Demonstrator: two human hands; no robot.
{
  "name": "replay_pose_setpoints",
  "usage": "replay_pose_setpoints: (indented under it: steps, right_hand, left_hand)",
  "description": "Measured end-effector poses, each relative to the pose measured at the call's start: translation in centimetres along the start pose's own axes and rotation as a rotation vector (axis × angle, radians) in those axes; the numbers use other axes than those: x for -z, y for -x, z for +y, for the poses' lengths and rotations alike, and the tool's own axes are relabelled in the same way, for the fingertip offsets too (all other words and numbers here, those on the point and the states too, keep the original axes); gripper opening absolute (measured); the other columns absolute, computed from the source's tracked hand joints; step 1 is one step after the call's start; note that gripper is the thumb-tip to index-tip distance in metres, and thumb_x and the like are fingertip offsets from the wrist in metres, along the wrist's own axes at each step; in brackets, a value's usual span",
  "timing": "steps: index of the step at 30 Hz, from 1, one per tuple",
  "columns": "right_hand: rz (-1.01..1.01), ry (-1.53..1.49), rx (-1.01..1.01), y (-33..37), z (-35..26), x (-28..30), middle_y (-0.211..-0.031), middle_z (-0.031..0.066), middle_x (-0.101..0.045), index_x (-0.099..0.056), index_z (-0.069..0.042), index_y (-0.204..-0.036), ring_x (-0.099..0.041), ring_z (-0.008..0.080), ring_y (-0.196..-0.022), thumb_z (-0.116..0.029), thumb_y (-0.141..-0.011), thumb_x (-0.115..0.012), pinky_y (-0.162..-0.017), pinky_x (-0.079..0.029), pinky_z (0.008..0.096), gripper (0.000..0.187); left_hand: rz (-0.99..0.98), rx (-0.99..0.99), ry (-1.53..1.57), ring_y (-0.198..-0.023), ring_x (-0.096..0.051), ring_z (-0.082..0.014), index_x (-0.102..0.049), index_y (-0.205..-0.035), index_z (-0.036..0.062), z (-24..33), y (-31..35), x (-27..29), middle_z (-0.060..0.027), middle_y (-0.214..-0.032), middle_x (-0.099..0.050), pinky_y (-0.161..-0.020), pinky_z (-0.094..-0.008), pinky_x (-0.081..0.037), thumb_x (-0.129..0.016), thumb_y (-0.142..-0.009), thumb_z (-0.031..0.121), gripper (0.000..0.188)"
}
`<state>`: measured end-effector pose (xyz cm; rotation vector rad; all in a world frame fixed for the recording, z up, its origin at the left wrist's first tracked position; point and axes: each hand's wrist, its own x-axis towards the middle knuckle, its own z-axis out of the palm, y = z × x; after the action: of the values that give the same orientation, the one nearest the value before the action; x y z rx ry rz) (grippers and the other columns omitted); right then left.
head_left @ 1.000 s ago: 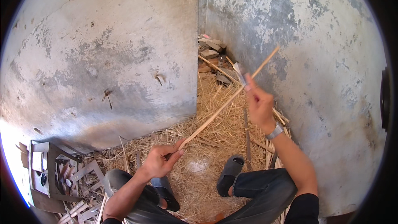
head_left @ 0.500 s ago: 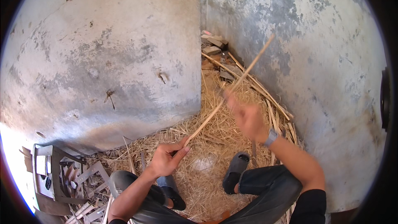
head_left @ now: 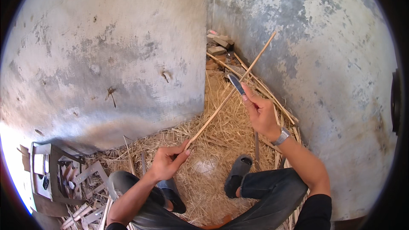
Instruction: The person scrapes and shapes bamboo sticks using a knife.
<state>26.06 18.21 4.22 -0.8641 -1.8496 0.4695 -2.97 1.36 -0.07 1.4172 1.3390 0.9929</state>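
Note:
My left hand (head_left: 169,162) is closed round the near end of a long, thin wooden stick (head_left: 211,119), pinched between thumb and fingers. From there the stick slants up and away to the right, its far end in front of the grey wall. My right hand (head_left: 263,113), with a silver watch on its wrist, grips a knife (head_left: 236,84). The blade lies across the stick beyond its middle, pointing up and left. Its handle is mostly hidden in my fingers.
Pale shavings (head_left: 213,191) cover the floor between my slippered feet. Longer strips (head_left: 277,98) lie along the right wall, with broken bricks (head_left: 220,42) in the corner. A wooden frame (head_left: 53,170) and scrap pieces are at the lower left. Walls stand close ahead and right.
The right hand was blurred by motion and is now sharp, with the knife plainly visible on the stick. The left hand keeps its hold; the stick has shifted only slightly.

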Motion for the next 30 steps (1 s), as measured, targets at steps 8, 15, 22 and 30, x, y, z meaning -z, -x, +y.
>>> replay_pose_setpoints:
  steps: [8, 15, 22, 30]
  right_hand:
    - [-0.292, -0.024, 0.222, 1.9, -0.2, -2.4, -0.067, -0.0002, -0.056, -0.060, -0.003, -0.140, -0.038, 0.0070, -0.054, -0.016, -0.105, -0.056, -0.051, -0.036, 0.0265, 0.037]
    - [-0.046, 0.091, 0.017, -2.4, -1.1, -0.8, -0.057, -0.0007, -0.051, -0.067, -0.002, -0.131, -0.036, 0.0072, -0.050, -0.011, -0.104, -0.057, -0.047, -0.031, 0.0278, 0.030]
    - [-0.160, 0.143, 0.297, 3.0, -0.5, -3.6, -0.054, 0.0017, -0.054, -0.068, -0.003, -0.130, -0.035, 0.0089, -0.044, -0.014, -0.102, -0.061, -0.044, -0.030, 0.0294, 0.031]
    - [-0.303, -0.169, 0.088, 4.5, -5.3, -5.0, -0.056, 0.0069, -0.057, -0.073, 0.000, -0.112, -0.044, 0.0096, -0.045, -0.014, -0.102, -0.061, -0.045, -0.037, 0.0307, 0.022]
  left_hand:
    - [0.081, -0.024, 0.196, -0.060, -0.038, -0.0003, -0.067, -0.124, -0.0091, -0.4, -1.1, -0.5, 0.0068, -0.066, -0.050, -0.054, -0.0213, -0.036, -0.065, -0.102, 0.014, 0.032]
    - [0.021, -0.084, 0.107, -0.051, -0.041, -0.0007, -0.058, -0.139, -0.0045, -1.4, -1.0, -0.7, 0.0056, -0.064, -0.050, -0.045, -0.0220, -0.033, -0.064, -0.103, 0.014, 0.041]
    - [0.078, -0.025, 0.137, -0.062, -0.041, -0.0011, -0.068, -0.123, -0.0077, 0.1, -0.6, -1.1, 0.0070, -0.065, -0.048, -0.057, -0.0208, -0.039, -0.067, -0.102, 0.017, 0.032]
    - [0.031, 0.033, 0.285, -0.054, -0.044, -0.0014, -0.061, -0.136, -0.0046, 1.8, -0.3, -0.3, 0.0041, -0.068, -0.054, -0.048, -0.0215, -0.036, -0.065, -0.103, 0.020, 0.041]
